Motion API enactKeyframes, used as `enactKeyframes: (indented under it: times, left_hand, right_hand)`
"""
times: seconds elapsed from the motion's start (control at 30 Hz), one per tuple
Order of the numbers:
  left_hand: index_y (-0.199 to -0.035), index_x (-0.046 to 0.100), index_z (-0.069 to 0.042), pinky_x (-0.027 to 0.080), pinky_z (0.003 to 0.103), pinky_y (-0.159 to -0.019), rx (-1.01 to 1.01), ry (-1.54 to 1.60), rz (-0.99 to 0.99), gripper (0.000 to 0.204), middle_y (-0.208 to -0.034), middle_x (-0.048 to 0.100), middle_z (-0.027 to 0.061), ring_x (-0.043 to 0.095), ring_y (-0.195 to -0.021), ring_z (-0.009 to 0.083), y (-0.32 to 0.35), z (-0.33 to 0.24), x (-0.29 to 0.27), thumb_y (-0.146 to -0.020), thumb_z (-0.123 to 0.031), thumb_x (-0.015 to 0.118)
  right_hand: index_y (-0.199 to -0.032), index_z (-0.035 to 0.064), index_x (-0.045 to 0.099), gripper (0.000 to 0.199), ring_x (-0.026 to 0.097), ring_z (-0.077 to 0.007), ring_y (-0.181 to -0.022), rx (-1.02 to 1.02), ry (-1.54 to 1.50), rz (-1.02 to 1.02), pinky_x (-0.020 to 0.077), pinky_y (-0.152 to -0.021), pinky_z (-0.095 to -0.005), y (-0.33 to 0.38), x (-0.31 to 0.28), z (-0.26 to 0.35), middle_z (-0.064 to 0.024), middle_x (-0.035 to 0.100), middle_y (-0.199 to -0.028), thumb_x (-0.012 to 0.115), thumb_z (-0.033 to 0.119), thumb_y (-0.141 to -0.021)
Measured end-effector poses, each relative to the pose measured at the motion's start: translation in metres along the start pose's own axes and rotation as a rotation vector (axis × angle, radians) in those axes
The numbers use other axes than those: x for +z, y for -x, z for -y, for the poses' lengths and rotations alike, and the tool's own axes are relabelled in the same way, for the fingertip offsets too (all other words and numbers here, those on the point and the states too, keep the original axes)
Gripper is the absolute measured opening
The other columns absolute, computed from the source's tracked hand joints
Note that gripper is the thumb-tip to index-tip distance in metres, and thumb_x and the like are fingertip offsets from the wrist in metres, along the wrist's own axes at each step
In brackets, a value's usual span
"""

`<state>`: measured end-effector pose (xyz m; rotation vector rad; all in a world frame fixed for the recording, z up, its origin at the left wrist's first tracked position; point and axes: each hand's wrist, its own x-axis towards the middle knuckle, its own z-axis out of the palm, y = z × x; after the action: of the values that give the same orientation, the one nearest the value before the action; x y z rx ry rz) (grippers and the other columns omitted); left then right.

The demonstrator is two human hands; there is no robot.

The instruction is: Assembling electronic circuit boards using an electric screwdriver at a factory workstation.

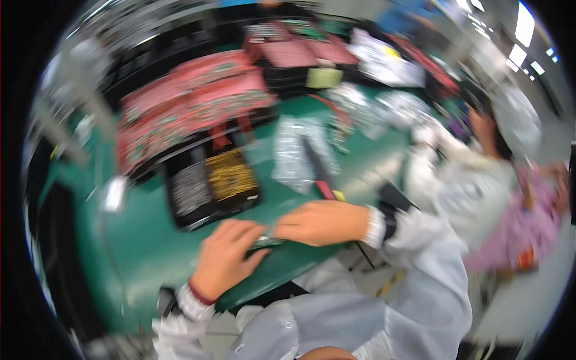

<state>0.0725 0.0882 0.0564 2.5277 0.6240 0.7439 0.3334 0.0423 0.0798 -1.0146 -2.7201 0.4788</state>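
My left hand [231, 257] and my right hand [321, 223] meet over the near edge of the green table. Between their fingertips is a small green-and-silver piece [264, 239], too blurred to name. Both hands are closed on it, the left with thumb and fingers curled, the right with fingers pressed together. Just beyond them lies a black two-part tray [211, 215], with small silver parts [191, 188] on its left side and gold-coloured parts [231, 174] on its right. Past the right hand rests a dark tool with a red and yellow handle [324, 188], partly over a clear plastic bag [293, 157].
Pink foam trays [195, 90] holding green boards stand behind the black tray, with more pink-lined black boxes [291, 55] further back. A white bag [384, 60] lies at the far right. Another person in a white coat [474, 192] sits close on my right. The picture is smeared by motion.
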Motion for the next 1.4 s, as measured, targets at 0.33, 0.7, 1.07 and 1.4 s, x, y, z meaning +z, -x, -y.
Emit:
enactKeyframes:
  times: [0.33,0.7,1.07,1.4]
  left_hand:
    - [-0.107,0.066,-0.003,0.048,0.044,-0.076,-0.031,0.123,-0.184,0.042,-0.094,0.057,0.0135,0.058,-0.085,0.0340,0.044,0.030,0.027,-0.069,-0.004,0.082]
    - [-0.104,0.069,-0.008,0.053,0.041,-0.068,-0.060,0.174,-0.195,0.035,-0.086,0.062,0.0104,0.063,-0.078,0.0314,0.044,0.040,0.013,-0.073,-0.010,0.085]
    - [-0.121,0.066,-0.012,0.056,0.037,-0.071,-0.016,0.168,-0.194,0.041,-0.095,0.062,0.0055,0.065,-0.087,0.0261,0.062,0.034,0.018,-0.083,-0.020,0.081]
    - [-0.128,0.061,-0.011,0.056,0.041,-0.075,-0.014,0.189,-0.182,0.048,-0.102,0.063,0.0084,0.065,-0.095,0.0295,0.053,0.037,0.018,-0.085,-0.023,0.079]
  right_hand:
    - [-0.082,0.0061,0.055,0.015,0.065,-0.0215,-0.069,-0.258,0.579,-0.097,0.0519,-0.064,-0.0332,-0.004,0.008,0.015,-0.0029,0.057,-0.072,0.061,0.017,-0.090]
    - [-0.094,0.0109,0.058,0.011,0.060,-0.0132,-0.069,-0.291,0.676,0.022,0.0461,-0.064,-0.0296,-0.023,-0.014,0.010,-0.0001,0.053,-0.082,0.061,0.019,-0.088]
    - [-0.099,0.0134,0.066,0.014,0.058,-0.0142,-0.069,-0.174,0.775,0.349,0.0438,-0.064,-0.0304,-0.027,-0.031,0.032,0.0026,0.055,-0.078,0.064,0.021,-0.088]
    - [-0.100,0.0105,0.066,0.018,0.061,-0.0144,-0.070,-0.403,0.724,0.168,0.0490,-0.067,-0.0284,-0.028,-0.035,0.014,0.0000,0.063,-0.094,0.065,0.020,-0.085]
